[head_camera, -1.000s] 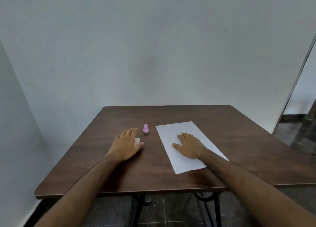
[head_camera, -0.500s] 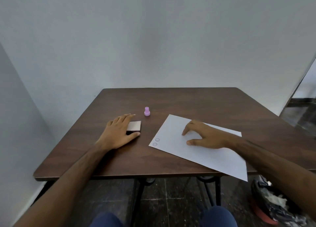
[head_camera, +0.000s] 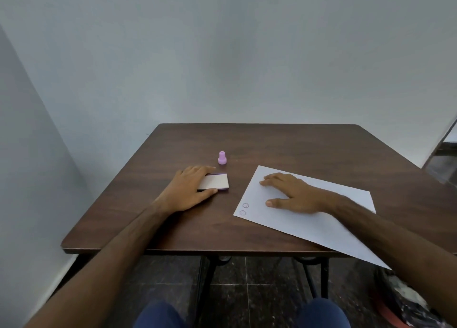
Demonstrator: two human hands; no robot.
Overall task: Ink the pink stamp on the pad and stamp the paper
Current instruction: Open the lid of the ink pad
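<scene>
pink stamp [head_camera: 222, 157] upright, pad [head_camera: 214, 182] closed, paper [head_camera: 306, 211] flat

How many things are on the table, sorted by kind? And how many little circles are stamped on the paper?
Pink stamp: 1
Ink pad: 1
Paper: 1
Total on the table: 3

Stamped circles on the paper, near its corner: 2

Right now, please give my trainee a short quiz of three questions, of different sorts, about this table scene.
1. True or false: the pink stamp is held in a hand.
2. Which hand lies flat on the paper? A left, B right.
3. Fill in: the left hand touches the ink ____.

Key: 1 false, it stands alone on the table; 2 B, the right hand; 3 pad.
</scene>
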